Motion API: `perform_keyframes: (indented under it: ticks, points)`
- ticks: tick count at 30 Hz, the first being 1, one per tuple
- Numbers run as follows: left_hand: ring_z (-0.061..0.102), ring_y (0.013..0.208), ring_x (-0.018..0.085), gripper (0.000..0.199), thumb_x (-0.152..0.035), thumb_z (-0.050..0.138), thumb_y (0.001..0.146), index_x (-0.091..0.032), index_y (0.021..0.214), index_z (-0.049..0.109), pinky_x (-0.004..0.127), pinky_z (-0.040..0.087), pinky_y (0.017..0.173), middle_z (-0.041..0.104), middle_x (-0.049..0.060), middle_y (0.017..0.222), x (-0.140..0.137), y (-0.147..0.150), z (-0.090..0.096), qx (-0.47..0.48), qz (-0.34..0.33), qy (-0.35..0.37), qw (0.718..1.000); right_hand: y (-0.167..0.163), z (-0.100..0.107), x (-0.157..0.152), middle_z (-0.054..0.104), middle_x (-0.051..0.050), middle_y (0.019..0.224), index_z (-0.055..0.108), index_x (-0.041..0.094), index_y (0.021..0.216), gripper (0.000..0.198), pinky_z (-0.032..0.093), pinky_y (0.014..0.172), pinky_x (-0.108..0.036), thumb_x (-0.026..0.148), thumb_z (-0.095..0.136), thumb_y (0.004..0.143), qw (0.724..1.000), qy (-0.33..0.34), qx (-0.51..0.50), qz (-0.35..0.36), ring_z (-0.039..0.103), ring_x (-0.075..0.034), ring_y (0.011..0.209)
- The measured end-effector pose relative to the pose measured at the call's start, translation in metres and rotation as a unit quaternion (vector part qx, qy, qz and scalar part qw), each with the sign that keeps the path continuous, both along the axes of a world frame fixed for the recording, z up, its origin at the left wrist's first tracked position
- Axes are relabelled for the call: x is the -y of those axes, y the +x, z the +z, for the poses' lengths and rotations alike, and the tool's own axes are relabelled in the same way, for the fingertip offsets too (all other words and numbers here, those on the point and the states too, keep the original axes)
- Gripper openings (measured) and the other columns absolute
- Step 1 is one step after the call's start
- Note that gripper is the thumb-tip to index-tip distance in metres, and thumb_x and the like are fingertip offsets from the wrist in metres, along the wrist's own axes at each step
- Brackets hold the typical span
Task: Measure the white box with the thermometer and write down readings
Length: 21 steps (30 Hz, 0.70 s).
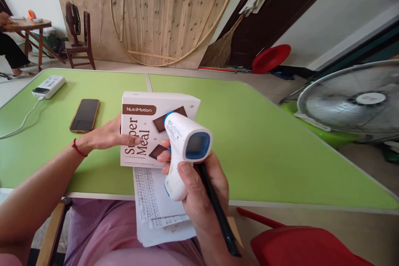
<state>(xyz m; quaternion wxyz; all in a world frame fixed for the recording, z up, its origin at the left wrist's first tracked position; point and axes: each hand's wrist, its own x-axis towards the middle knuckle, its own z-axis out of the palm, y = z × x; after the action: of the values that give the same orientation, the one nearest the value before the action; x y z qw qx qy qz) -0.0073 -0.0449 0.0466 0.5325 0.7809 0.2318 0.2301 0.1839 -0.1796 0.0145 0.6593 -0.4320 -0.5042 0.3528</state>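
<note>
My left hand grips the left side of a white box printed "NutriMotion Super Meal", its thumb across the front. The box is held tilted above the near part of the table. In my right hand is a white and blue infrared thermometer, its small screen facing me and its front end toward the box. A black pen-like stick is also tucked in the right hand, pointing down toward my forearm. Sheets of handwritten paper lie below the box, over the table edge and my lap.
On the green table lie a smartphone and a white power bank with a cable. A large fan stands at the right, a red chair at the lower right. Another person's leg shows far left.
</note>
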Motion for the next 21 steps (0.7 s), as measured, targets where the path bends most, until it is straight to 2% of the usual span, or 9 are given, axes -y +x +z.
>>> perform_keyframes:
  ticks: [3,10,21]
  points:
    - [0.070,0.091,0.024,0.039,-0.042,0.078,0.081,-0.019,0.112,0.069,0.035,0.060,0.077,0.075,0.009,0.101,-0.0014,0.0000,-0.0020,0.010,-0.006,-0.009,1.000,0.0034,-0.0039,0.0003,0.078,-0.009,0.109,0.051,0.025,0.099,0.027,0.059,0.061,-0.031,0.045,0.067,0.092,1.000,-0.003,0.003,0.016,0.069,-0.016,0.068]
    - [0.068,0.102,0.024,0.059,-0.038,0.078,0.082,-0.015,0.132,0.055,0.030,0.058,0.076,0.068,0.015,0.125,-0.0035,0.0008,-0.0061,0.044,-0.024,-0.035,0.998,0.0075,-0.0083,0.0002,0.079,-0.004,0.108,0.049,0.025,0.094,0.027,0.057,0.063,-0.030,0.040,0.072,0.092,0.999,-0.024,-0.017,0.031,0.071,-0.015,0.072]
    - [0.067,0.097,0.022,0.043,-0.039,0.075,0.085,-0.014,0.117,0.063,0.031,0.057,0.080,0.073,0.009,0.101,-0.0021,0.0003,-0.0030,0.038,-0.034,-0.013,0.999,0.0066,-0.0093,-0.0003,0.079,-0.003,0.106,0.050,0.025,0.096,0.025,0.058,0.068,-0.030,0.037,0.072,0.092,0.999,-0.011,-0.032,0.036,0.072,-0.015,0.075]
